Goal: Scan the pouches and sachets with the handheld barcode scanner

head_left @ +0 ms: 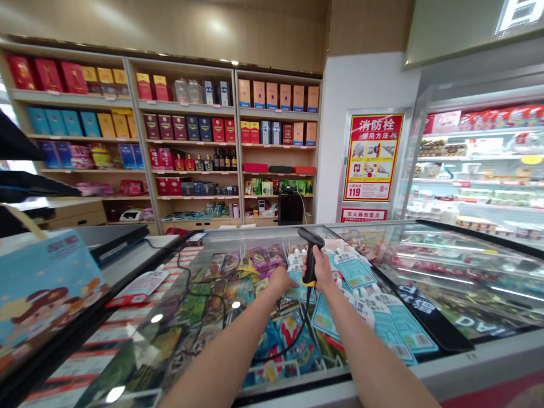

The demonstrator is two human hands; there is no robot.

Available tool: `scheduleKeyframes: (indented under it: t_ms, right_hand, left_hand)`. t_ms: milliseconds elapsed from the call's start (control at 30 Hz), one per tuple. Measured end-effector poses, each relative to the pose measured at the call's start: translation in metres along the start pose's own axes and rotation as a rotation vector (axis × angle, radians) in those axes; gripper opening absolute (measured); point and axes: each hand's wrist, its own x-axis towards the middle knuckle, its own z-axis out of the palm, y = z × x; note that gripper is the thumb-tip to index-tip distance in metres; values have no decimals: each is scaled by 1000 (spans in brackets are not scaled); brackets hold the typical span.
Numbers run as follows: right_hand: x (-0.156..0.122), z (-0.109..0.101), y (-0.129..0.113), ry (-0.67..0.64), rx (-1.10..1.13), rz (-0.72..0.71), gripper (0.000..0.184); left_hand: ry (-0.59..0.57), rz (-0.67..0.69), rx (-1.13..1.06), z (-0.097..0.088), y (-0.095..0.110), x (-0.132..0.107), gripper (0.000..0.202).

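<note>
My right hand (318,269) grips the handle of a black handheld barcode scanner (310,255) with a yellow band, its head tilted up and away from me. A black scanner cable (293,340) hangs from it across the glass. My left hand (278,281) is just left of the scanner, its fingers closed on the top of a pale blue packet (297,289). Both hands are above a glass-topped chest freezer (442,362). Several similar blue-and-white packets with barcodes (352,269) lie under and around them, beside colourful snack bags (259,263).
Wooden shelves of boxed goods and bottles (191,141) stand behind the freezer. To the right are a red fire-hydrant notice (370,157) and a lit refrigerated display (476,170). A dark counter edge (114,241) and a blue printed paper bag (42,289) are at left.
</note>
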Motion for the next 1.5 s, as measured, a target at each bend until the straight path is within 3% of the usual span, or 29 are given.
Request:
scheduleKeyframes:
  t_ms: [133, 333, 500, 700, 967, 1400, 1500]
  right_hand:
    - [-1, 1, 5, 27, -5, 63, 52]
    - [-7, 8, 6, -74, -29, 235, 40]
    - [-17, 10, 11, -207, -201, 340, 35]
    - [-25, 10, 15, -366, -380, 403, 38]
    - [-24, 9, 21, -293, -402, 420, 33]
    - [-26, 9, 15, -319, -424, 448, 39]
    - [-26, 9, 15, -325, -390, 439, 36]
  left_hand:
    - [31, -30, -281, -12, -12, 11, 24]
    - [455, -11, -846, -48, -51, 27, 10]
    - [519, 12, -1109, -50, -69, 36, 16]
    - [515, 76, -1082, -42, -69, 38, 18]
    - [512, 59, -871, -43, -68, 34, 25]
    - [495, 38, -917, -42, -67, 31, 24]
    - [502, 24, -836, -41, -69, 33, 27]
